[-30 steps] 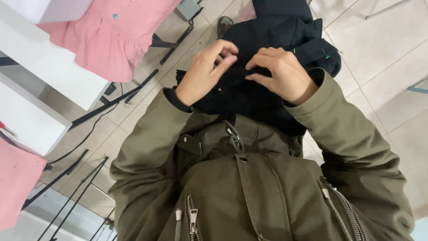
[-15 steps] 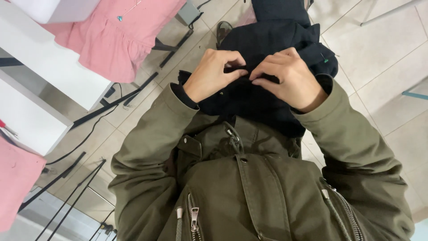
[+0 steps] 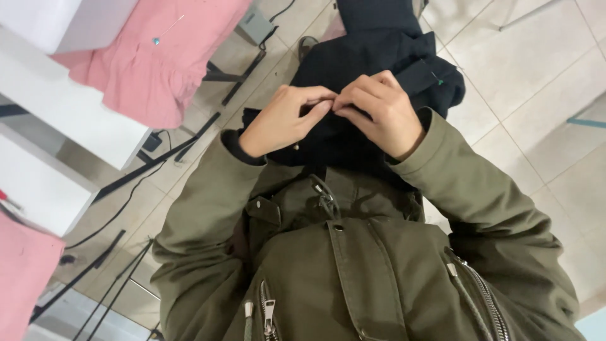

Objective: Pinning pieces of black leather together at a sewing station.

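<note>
While the soft, matte dark navy garment (image 3: 379,63) hangs bunched over the tiled floor (image 3: 517,69), the left hand (image 3: 284,120) and right hand (image 3: 379,110) meet fingertip to fingertip, each pinching a small fold of its cloth tightly.

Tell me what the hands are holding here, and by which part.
Both the left hand and right hand pinch a dark navy garment at a fold between their fingertips; the exact part is hidden.
</note>
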